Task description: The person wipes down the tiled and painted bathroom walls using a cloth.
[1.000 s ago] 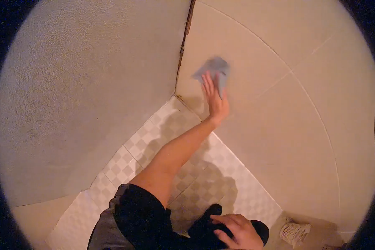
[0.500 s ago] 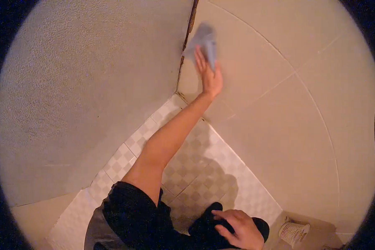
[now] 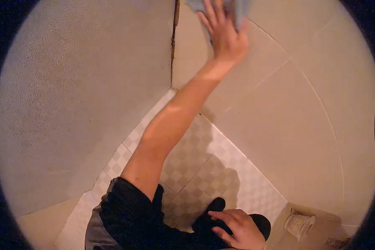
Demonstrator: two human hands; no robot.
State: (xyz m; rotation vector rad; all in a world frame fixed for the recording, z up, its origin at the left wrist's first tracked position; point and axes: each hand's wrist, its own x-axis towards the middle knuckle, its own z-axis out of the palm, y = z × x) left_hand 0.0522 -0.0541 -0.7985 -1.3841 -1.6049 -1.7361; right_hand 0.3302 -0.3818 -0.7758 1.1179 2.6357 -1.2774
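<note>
— What's nearest you, low in the frame?
— My right hand (image 3: 243, 231), lower right, loosely bent over something dark, thumb apart from the fingers, and I see nothing held in it. It sits much as it did a moment ago

— And the other arm?
— That's what changed. My left forearm (image 3: 175, 116) now slants from lower left over the checkered floor (image 3: 179, 171) towards the top, and my left hand (image 3: 229, 43) has gone higher in the frame

— Is it gripping?
— Not clamped. My fingers are spread over the cloth (image 3: 241, 9), thumb out to the right, palm towards the pale wall (image 3: 279, 104). I can't tell how hard I press

— So where does that leave the cloth?
— At the top edge, right of the dark seam (image 3: 173, 43), no longer down by the corner. It's over a higher patch of wall, I'd judge

— How does it look?
— Blue-grey, thin and limp, I'd say, creased beside my fingers. It's blurred, and the frame cuts off its far part, so I can't tell if it's wet
</note>
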